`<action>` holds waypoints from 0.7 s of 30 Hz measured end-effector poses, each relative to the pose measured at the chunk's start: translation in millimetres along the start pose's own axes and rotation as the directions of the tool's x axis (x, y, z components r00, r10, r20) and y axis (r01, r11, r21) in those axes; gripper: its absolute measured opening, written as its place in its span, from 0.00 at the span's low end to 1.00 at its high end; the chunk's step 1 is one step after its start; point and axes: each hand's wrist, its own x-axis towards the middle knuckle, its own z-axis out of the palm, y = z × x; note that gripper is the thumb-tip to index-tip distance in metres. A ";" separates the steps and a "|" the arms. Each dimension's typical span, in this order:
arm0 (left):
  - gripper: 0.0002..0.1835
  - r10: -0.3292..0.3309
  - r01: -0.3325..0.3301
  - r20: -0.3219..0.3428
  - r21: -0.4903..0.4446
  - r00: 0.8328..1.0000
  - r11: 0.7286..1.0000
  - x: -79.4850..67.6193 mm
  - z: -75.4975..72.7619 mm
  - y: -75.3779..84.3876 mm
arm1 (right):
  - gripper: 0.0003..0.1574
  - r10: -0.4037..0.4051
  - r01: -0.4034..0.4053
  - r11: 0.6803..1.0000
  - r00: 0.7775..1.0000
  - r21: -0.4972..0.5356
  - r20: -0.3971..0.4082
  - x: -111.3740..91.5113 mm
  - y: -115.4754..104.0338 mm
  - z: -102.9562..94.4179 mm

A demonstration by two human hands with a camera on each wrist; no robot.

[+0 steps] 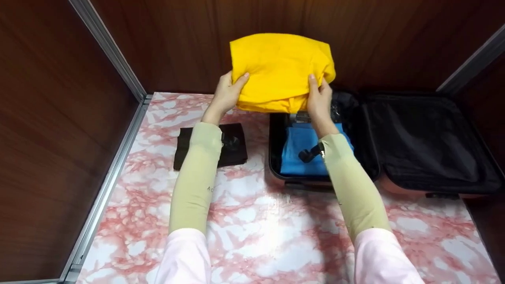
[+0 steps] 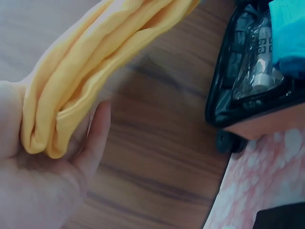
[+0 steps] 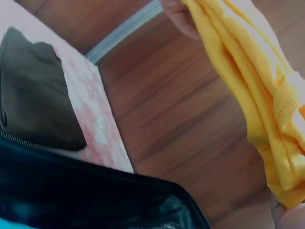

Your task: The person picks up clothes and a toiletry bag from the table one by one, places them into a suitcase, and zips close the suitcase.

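Note:
A folded yellow cloth (image 1: 276,67), perhaps a garment, is held up in the air by both hands. My left hand (image 1: 229,92) grips its left edge with the thumb on top; the left wrist view shows the layered folds of the yellow cloth (image 2: 81,81) lying between thumb and fingers. At the right edge, my right hand (image 1: 320,98) holds it the same way. Below and to the right stands an open suitcase (image 1: 276,173) with a folded blue cloth (image 1: 300,157) inside. On the table, beneath my left forearm, lies a folded dark brown cloth (image 1: 234,154).
The suitcase lid (image 1: 430,138) lies flipped open to the right. A clear pouch with a bottle (image 2: 262,62) sits in the suitcase beside the blue cloth. Wood panels (image 1: 177,47) stand around the marbled pink and white table (image 1: 244,221), with a metal rail (image 1: 118,67) at left.

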 end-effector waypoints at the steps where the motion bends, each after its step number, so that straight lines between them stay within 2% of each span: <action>1: 0.15 0.003 -0.003 0.000 0.006 1.000 1.000 -0.1 2.4 -0.2 | 0.24 -0.008 0.008 1.000 1.000 -0.007 -0.001 0.6 -0.8 -3.1; 8: 0.16 0.046 -0.046 0.007 0.038 0.999 0.998 0.3 21.2 0.8 | 0.21 -0.071 0.070 0.997 0.997 -0.008 -0.034 3.8 -6.2 -22.6; 15: 0.15 0.075 -0.073 -0.011 0.104 0.997 0.992 2.1 39.7 4.1 | 0.20 -0.048 0.046 0.999 0.998 -0.023 -0.047 7.0 -15.3 -40.6; 21: 0.15 0.089 -0.087 -0.013 0.095 0.996 0.992 1.3 52.2 7.7 | 0.19 -0.052 0.052 0.999 0.998 0.005 -0.047 8.9 -18.5 -55.8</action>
